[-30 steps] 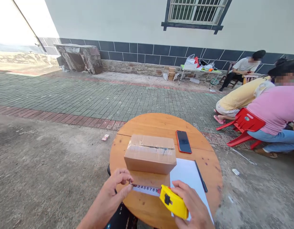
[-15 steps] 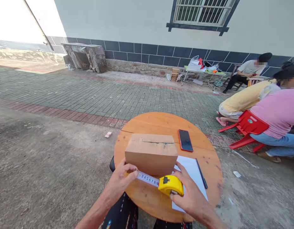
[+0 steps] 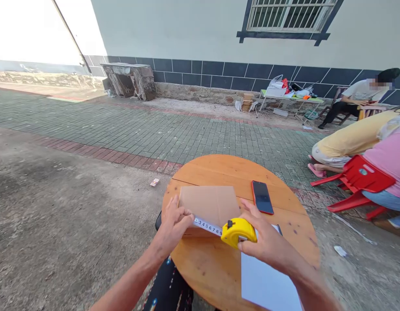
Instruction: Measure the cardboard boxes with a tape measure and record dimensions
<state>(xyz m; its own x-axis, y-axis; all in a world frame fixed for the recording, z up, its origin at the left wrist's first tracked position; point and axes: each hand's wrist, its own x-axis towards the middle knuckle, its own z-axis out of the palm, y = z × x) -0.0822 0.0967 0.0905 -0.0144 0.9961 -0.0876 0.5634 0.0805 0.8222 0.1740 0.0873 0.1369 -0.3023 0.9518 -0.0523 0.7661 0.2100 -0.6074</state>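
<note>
In the head view, my right hand is wrapped around the yellow case of a tape measure. A short length of its white numbered blade is pulled out. My left hand pinches the blade's free end between thumb and finger, and its other fingers reach the left side of a cardboard box. The blade passes in front of the box's near edge; whether it touches is unclear. A plain brown face of the box is uppermost. The right fingertips are near the box's right side.
The box rests on a round wooden table. A phone with a red edge lies at right, and white paper lies under my right arm. Beyond are a red chair, seated people and a cluttered folding table.
The box has been turned, its slit, taped face giving way to a plain one on top. Both hands have risen slightly with the tape measure. The view has shifted left.
</note>
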